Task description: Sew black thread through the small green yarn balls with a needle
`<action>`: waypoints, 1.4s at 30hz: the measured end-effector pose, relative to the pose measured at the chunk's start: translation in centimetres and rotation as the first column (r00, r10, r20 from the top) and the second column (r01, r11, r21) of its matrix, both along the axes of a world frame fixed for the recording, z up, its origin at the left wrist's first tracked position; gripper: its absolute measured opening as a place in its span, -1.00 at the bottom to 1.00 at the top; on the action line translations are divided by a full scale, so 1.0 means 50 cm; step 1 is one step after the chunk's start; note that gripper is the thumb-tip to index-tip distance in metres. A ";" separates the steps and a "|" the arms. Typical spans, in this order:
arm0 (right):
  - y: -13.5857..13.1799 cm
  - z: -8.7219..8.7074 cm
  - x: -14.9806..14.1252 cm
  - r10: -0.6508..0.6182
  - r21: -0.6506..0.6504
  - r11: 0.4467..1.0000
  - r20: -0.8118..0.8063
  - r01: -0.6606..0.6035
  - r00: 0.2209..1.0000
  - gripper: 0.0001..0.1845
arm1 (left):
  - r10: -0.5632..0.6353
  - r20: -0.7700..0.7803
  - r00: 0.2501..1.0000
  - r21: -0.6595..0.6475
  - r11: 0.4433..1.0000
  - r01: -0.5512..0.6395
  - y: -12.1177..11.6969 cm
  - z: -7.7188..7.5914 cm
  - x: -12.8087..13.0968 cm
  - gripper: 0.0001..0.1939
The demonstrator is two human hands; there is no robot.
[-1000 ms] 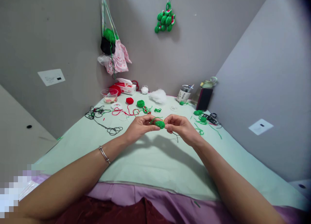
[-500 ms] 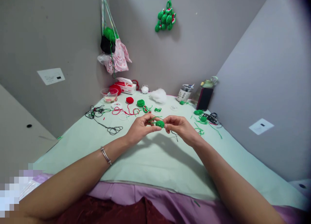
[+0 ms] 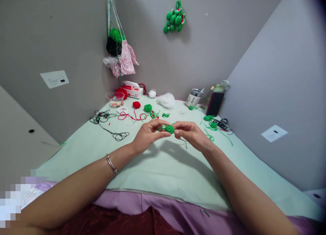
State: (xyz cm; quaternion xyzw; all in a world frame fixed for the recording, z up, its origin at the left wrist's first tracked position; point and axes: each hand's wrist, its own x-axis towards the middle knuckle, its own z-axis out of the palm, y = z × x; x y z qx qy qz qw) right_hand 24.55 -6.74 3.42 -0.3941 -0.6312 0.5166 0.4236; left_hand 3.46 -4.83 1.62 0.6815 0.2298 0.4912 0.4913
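My left hand (image 3: 150, 133) pinches a small green crocheted piece (image 3: 169, 129) between thumb and fingers, above the middle of the table. A loose green strand runs along the top of the piece, between the two hands. Close against its right end, my right hand (image 3: 188, 134) has thumb and fingertips pressed together. Whatever those fingertips grip is too small or hidden to name. Below the right hand a thin dark thread (image 3: 185, 143) shows. Just beyond the hands lie a green yarn ball (image 3: 148, 108) and a small green ring-like bit (image 3: 166, 115).
Tangled dark cord (image 3: 102, 116) lies left, near a red yarn ball (image 3: 136, 105) and a clear bowl (image 3: 115, 100). At the back are a tissue box (image 3: 133, 91), white stuffing (image 3: 166, 100) and a pen tin (image 3: 194, 98). A phone (image 3: 215, 104) leans against a bottle at right.
The green piece has shifted slightly right and turned a little in my left fingers. The strand above it now reaches nearer my right fingertips.
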 end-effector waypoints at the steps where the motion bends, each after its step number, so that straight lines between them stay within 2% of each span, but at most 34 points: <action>1: 0.001 0.001 0.002 0.001 0.002 1.000 -0.010 -0.001 1.000 -0.82 | 0.007 0.007 1.000 0.002 1.000 -0.007 0.001 -0.001 0.000 -0.77; 8: -0.002 0.012 0.015 0.025 0.067 0.997 0.063 -0.029 0.998 -0.85 | -0.002 0.043 0.999 -0.073 0.997 0.005 0.004 -0.001 0.000 -0.75; 13: -0.010 0.013 0.001 -0.009 0.042 0.999 0.060 0.006 0.998 -0.81 | -0.007 -0.004 1.000 -0.045 0.999 0.006 -0.006 0.006 0.004 -0.79; 17: -0.012 0.011 -0.012 -0.025 0.014 1.000 0.035 0.025 0.999 -0.79 | 0.019 -0.013 1.000 -0.075 0.997 -0.020 -0.011 0.009 0.005 -0.80; 21: -0.016 0.013 -0.020 -0.059 -0.001 0.998 0.123 0.059 0.991 -0.76 | 0.045 -0.052 0.998 -0.096 0.994 -0.050 -0.005 0.001 0.006 -0.78; 24: -0.021 0.017 -0.024 -0.079 0.009 0.997 0.173 0.078 0.982 -0.73 | 0.066 -0.084 0.994 -0.071 0.995 -0.072 0.003 -0.008 0.007 -0.77; 29: -0.021 0.014 -0.023 -0.041 0.003 0.999 0.151 0.041 0.988 -0.63 | 0.080 -0.150 0.985 -0.021 0.996 -0.084 0.010 -0.015 0.007 -0.78; 32: -0.017 0.007 -0.023 -0.029 -0.056 0.998 0.112 0.035 0.993 -0.58 | 0.090 -0.204 0.975 0.026 0.996 -0.087 0.012 -0.017 0.004 -0.78; 36: -0.019 0.000 -0.029 0.000 -0.151 0.989 0.041 0.006 0.999 -0.60 | 0.091 -0.278 0.956 0.108 0.992 -0.063 0.016 -0.019 -0.003 -0.76; 39: -0.022 -0.004 -0.035 0.003 -0.104 0.995 0.058 0.003 0.998 -0.58 | 0.032 -0.340 0.940 0.114 0.993 0.007 0.018 -0.019 -0.006 -0.64; 42: -0.018 -0.011 -0.038 -0.044 -0.058 0.997 0.072 0.049 0.996 -0.54 | -0.005 -0.333 0.943 0.114 0.993 0.045 0.020 -0.018 -0.008 -0.63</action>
